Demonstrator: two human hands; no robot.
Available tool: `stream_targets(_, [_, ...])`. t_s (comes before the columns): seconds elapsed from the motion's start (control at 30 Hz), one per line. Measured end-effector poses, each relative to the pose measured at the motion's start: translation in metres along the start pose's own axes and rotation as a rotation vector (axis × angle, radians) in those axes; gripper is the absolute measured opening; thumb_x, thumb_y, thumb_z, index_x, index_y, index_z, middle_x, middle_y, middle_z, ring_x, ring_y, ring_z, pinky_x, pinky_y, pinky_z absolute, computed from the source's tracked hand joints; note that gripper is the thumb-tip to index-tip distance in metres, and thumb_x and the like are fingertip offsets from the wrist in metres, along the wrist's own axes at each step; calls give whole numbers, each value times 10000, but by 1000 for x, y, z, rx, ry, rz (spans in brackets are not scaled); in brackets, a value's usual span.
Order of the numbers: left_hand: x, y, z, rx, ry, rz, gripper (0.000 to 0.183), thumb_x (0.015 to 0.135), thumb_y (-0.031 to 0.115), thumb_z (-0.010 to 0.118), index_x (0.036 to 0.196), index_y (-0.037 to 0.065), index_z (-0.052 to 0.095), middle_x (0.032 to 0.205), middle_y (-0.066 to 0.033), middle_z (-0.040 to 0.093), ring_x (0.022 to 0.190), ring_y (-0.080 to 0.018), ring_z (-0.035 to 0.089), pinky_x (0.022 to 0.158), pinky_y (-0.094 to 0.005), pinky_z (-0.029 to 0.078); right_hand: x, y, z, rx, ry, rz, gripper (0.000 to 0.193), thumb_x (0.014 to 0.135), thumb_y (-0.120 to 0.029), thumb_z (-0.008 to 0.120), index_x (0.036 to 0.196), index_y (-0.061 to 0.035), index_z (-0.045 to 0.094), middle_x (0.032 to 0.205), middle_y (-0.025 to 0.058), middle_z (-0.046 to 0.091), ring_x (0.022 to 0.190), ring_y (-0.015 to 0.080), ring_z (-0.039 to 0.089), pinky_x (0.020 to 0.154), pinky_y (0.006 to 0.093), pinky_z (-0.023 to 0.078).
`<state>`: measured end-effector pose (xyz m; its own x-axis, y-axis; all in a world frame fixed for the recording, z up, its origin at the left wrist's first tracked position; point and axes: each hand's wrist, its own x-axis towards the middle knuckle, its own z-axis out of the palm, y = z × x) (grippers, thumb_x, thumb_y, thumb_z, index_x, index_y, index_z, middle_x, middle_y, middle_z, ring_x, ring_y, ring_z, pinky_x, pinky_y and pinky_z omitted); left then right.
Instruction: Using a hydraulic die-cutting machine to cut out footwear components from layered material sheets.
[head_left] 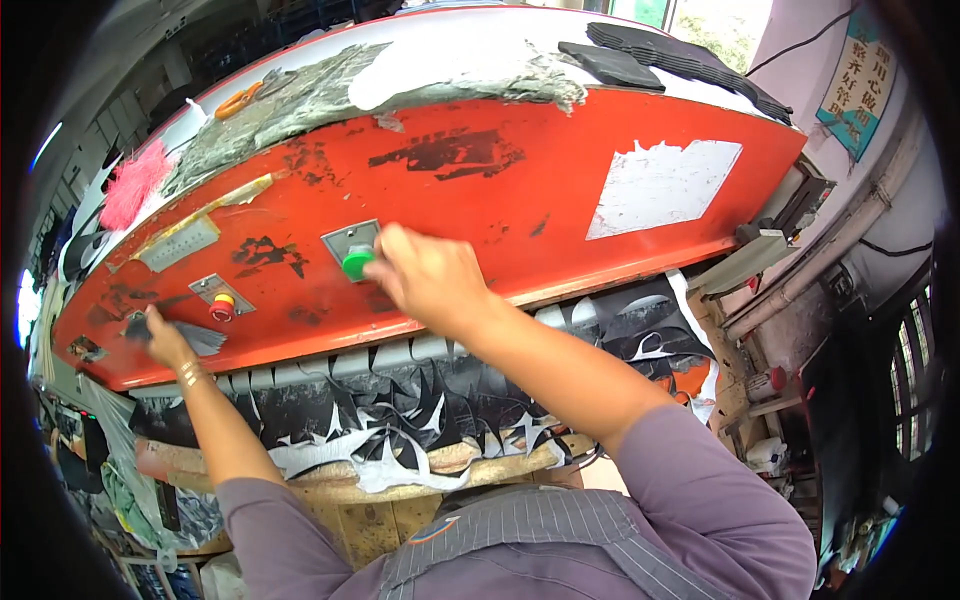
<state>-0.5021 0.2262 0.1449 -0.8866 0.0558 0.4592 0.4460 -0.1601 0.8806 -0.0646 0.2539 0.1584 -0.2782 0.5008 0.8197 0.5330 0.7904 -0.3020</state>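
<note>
My right hand (432, 278) is at the green push button (357, 263) on the red machine front. Its fingers are curled in, with thumb and fingertips against the button's right side. To the left, my left hand (168, 343) is closed beside a small dark part (136, 327) on the same panel. Its thumb points up, and the other fingers are mostly hidden. Between the hands sits a red stop button (222, 307) on a yellow base, set in a metal plate. The red machine panel (480, 200) is scuffed, with a torn white sheet (665, 188) on it.
Black and white cut-out scrap sheet (400, 405) hangs below the panel over a worn wooden edge (500, 470). On top lie orange-handled pliers (238, 101), pink fibres (137, 184) and stacked black pieces (690, 68). A pipe (830, 255) runs along the right wall.
</note>
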Motion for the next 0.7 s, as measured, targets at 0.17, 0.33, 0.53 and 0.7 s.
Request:
stream_targets(0.17, [-25, 20, -42, -775, -558, -522, 246, 949, 369, 531, 906, 127, 528, 706, 3, 480, 604, -147, 460, 590, -304, 438, -32, -18, -4, 95, -150, 250, 339, 828, -367, 688, 955, -91, 537, 725, 117, 630, 648, 314, 641, 562, 406, 501])
stream_targets(0.33, [-104, 44, -80, -924, -612, -709, 352, 964, 418, 500, 1054, 84, 564, 855, -37, 566, 757, -188, 536, 695, -355, 469, -125, -29, -44, 102, -550, 399, 366, 807, -378, 718, 942, -78, 558, 727, 127, 643, 683, 310, 661, 595, 403, 509])
stream_targets(0.53, [-19, 16, -51, -394, 393, -215, 537, 911, 514, 529, 927, -21, 574, 875, -109, 584, 788, -232, 561, 727, -377, 459, -64, -78, -65, 106, -350, 112, 390, 819, -396, 696, 983, -80, 538, 703, 111, 628, 656, 302, 655, 562, 394, 510])
stream_targets(0.7, [58, -19, -65, -131, -203, -191, 587, 907, 536, 511, 1060, -18, 630, 963, -93, 615, 818, -221, 585, 750, -393, 469, 5, -64, -32, -81, -271, 214, 277, 895, -331, 565, 940, -77, 463, 749, 143, 655, 637, 379, 638, 544, 498, 494])
